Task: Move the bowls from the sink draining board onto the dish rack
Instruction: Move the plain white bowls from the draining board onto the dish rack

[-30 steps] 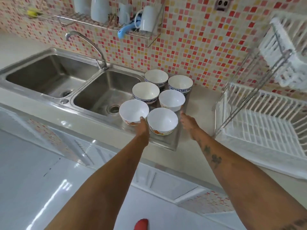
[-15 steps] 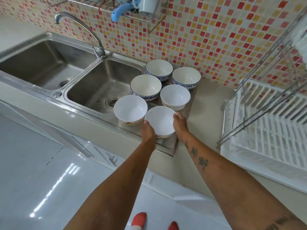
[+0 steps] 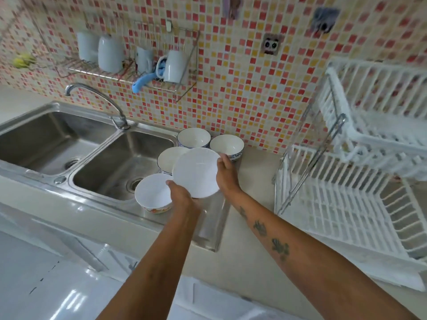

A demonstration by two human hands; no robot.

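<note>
My fingers clamp a white bowl from both sides, left hand at its near rim, right hand at its far right rim, holding it raised above the draining board. Four bowls stay on the board: one at the near edge beside the sink basin, three by the tiled wall. The white dish rack stands on the worktop's right end.

Both forearms stretched forward and converging; left hand cupped palm-up, right hand curled opposite, fingertips apparently hidden; tattooed right forearm.
</note>
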